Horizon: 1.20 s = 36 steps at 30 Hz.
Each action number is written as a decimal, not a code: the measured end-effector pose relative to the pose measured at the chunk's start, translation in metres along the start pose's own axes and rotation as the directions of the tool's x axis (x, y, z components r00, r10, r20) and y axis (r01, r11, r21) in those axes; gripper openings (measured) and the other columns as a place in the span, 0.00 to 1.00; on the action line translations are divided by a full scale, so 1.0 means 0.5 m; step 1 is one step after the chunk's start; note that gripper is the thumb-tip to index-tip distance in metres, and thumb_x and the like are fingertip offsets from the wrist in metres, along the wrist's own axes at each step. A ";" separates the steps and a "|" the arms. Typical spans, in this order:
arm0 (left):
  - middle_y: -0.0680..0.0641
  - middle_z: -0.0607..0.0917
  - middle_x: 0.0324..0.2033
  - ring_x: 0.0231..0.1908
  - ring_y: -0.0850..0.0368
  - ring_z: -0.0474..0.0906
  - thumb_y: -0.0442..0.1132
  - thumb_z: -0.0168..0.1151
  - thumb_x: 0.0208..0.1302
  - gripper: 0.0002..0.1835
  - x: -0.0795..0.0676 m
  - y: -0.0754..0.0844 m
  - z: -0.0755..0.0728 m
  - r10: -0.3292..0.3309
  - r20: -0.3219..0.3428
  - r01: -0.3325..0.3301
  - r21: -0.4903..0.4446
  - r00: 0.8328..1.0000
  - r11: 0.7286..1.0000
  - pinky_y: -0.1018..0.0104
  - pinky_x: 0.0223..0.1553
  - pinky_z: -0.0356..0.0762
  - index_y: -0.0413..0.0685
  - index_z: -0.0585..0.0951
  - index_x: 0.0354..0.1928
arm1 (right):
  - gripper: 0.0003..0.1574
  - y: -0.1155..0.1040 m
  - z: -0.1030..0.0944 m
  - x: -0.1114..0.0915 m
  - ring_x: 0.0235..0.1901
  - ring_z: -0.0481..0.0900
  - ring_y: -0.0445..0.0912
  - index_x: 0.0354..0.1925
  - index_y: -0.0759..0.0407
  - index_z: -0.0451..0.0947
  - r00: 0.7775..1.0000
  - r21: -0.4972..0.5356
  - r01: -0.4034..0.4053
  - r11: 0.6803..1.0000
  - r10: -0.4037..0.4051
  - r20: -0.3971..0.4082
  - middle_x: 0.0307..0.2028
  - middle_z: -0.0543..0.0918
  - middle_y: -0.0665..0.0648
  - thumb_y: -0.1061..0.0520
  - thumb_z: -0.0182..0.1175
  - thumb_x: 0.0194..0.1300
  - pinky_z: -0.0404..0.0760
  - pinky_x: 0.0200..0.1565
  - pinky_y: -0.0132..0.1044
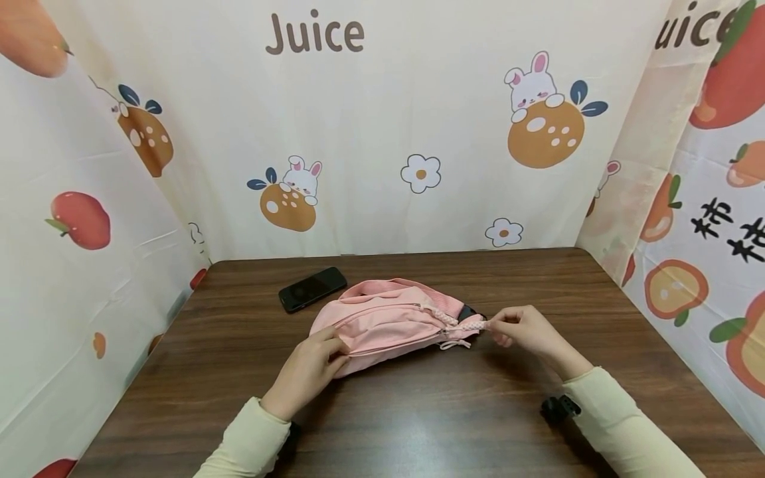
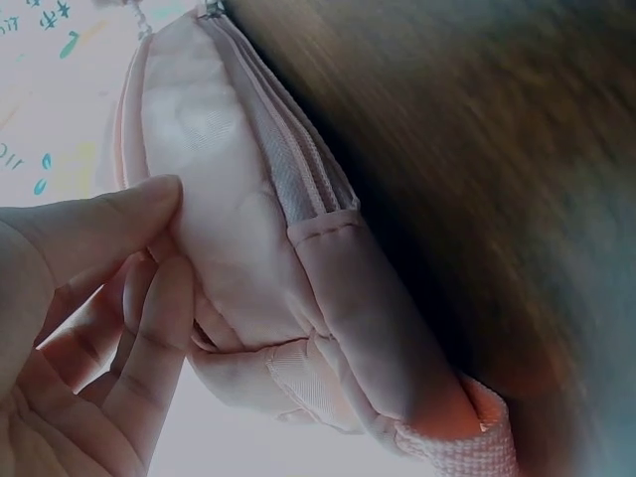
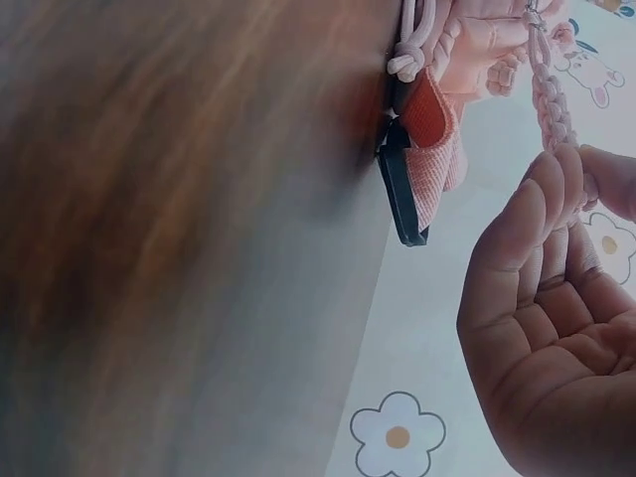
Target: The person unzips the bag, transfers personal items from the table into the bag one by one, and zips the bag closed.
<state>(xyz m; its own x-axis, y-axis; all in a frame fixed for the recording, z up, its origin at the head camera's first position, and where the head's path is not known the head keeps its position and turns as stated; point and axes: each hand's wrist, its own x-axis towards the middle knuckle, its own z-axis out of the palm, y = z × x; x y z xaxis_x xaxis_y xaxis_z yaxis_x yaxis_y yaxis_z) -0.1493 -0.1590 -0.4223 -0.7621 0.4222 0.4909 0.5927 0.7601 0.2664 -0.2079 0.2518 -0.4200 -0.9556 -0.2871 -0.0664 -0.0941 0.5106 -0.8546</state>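
Observation:
A pink waist bag (image 1: 382, 322) lies on the table with its zips running left to right. My left hand (image 1: 313, 365) is at its left end; in the left wrist view the thumb and fingers (image 2: 164, 298) pinch the bag's cloth. At the bag's right end my right hand (image 1: 526, 332) pinches the end of a braided zip pull (image 3: 552, 104), stretched out from the bag. Close below that pull, a dark buckle (image 3: 402, 194) hangs on a pink webbing strap (image 3: 432, 144). Another braided pull (image 1: 439, 313) lies on the bag's upper side.
Behind the bag, to the left, a black phone (image 1: 313, 289) lies on the brown wooden table (image 1: 418, 425). Printed cloth (image 1: 382, 119) with fruit and rabbits stands around the back and both sides of the table.

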 end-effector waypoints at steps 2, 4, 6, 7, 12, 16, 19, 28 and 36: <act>0.58 0.79 0.29 0.30 0.65 0.77 0.33 0.76 0.49 0.08 0.000 0.001 0.001 -0.001 -0.011 0.001 0.002 1.000 1.000 0.66 0.36 0.79 0.53 0.85 0.28 | 0.21 -0.001 -0.002 0.002 0.24 0.79 0.43 0.36 0.73 0.81 1.000 -0.003 0.002 1.000 -0.002 -0.002 0.22 0.80 0.53 0.53 0.62 0.67 0.83 0.32 0.43; 0.58 0.79 0.29 0.29 0.65 0.77 0.33 0.76 0.48 0.08 0.001 0.003 0.002 0.005 -0.024 -0.004 0.006 1.000 1.000 0.66 0.35 0.79 0.53 0.85 0.27 | 0.20 -0.001 -0.004 0.003 0.25 0.79 0.43 0.36 0.74 0.81 1.000 -0.006 0.006 1.000 -0.006 -0.007 0.23 0.80 0.55 0.53 0.61 0.67 0.83 0.32 0.43; 0.58 0.79 0.29 0.29 0.65 0.77 0.33 0.76 0.48 0.08 0.002 0.005 0.004 0.009 -0.031 -0.009 0.007 0.999 1.000 0.67 0.35 0.79 0.52 0.85 0.27 | 0.20 0.000 -0.007 0.004 0.25 0.79 0.43 0.37 0.74 0.81 1.000 -0.006 0.002 1.000 -0.002 -0.013 0.23 0.81 0.55 0.53 0.61 0.67 0.83 0.32 0.43; 0.57 0.80 0.29 0.29 0.64 0.77 0.33 0.76 0.48 0.08 0.003 0.006 0.005 0.013 -0.033 -0.013 0.006 0.999 1.000 0.67 0.35 0.79 0.52 0.85 0.27 | 0.20 0.000 -0.008 0.005 0.25 0.79 0.43 0.37 0.74 0.81 1.000 -0.003 -0.002 1.000 0.002 -0.018 0.23 0.81 0.55 0.53 0.61 0.67 0.83 0.32 0.43; 0.56 0.80 0.29 0.31 0.64 0.78 0.34 0.76 0.48 0.07 0.008 0.011 0.008 0.023 -0.031 -0.023 0.001 0.999 1.000 0.66 0.36 0.79 0.51 0.85 0.28 | 0.20 0.004 -0.013 0.008 0.25 0.79 0.42 0.39 0.75 0.80 1.000 0.010 -0.010 1.000 0.010 0.002 0.24 0.81 0.54 0.54 0.61 0.68 0.83 0.31 0.41; 0.57 0.80 0.29 0.30 0.64 0.78 0.33 0.76 0.47 0.08 0.009 0.013 0.010 0.027 -0.035 -0.027 0.008 0.999 1.000 0.66 0.36 0.79 0.51 0.85 0.27 | 0.21 0.007 -0.011 0.008 0.26 0.80 0.42 0.41 0.77 0.80 0.998 0.034 -0.025 0.999 0.023 0.062 0.25 0.83 0.55 0.55 0.61 0.67 0.84 0.31 0.39; 0.57 0.80 0.29 0.30 0.64 0.78 0.33 0.76 0.47 0.08 0.008 0.013 0.011 0.024 -0.034 -0.023 0.011 0.999 1.000 0.66 0.35 0.79 0.51 0.85 0.27 | 0.21 0.011 -0.007 0.008 0.26 0.81 0.41 0.42 0.76 0.80 0.994 0.035 -0.041 0.999 0.037 0.102 0.27 0.85 0.57 0.55 0.61 0.67 0.84 0.32 0.39; 0.56 0.80 0.29 0.31 0.63 0.78 0.33 0.76 0.48 0.07 0.009 0.012 0.009 0.018 -0.005 -0.018 0.011 1.000 1.000 0.65 0.37 0.79 0.51 0.85 0.27 | 0.17 0.013 0.005 0.010 0.28 0.80 0.40 0.40 0.70 0.83 0.982 -0.037 -0.057 0.998 0.062 0.179 0.28 0.84 0.55 0.55 0.63 0.65 0.84 0.33 0.35; 0.56 0.80 0.29 0.31 0.63 0.78 0.33 0.76 0.48 0.07 0.010 0.014 0.008 0.016 0.005 -0.016 0.014 1.000 1.000 0.65 0.37 0.79 0.51 0.85 0.27 | 0.10 0.005 0.019 0.017 0.26 0.79 0.41 0.33 0.62 0.85 0.975 -0.157 -0.005 0.988 0.040 0.219 0.26 0.84 0.51 0.55 0.67 0.60 0.81 0.30 0.34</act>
<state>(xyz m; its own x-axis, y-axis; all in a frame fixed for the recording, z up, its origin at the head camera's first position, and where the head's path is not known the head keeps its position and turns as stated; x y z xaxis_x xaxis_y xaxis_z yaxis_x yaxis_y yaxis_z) -0.1501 -0.1496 -0.4213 -0.7538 0.4372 0.4906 0.6014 0.7598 0.2470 -0.2134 0.2428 -0.4275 -0.8744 -0.4367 -0.2114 -0.1320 0.6333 -0.7626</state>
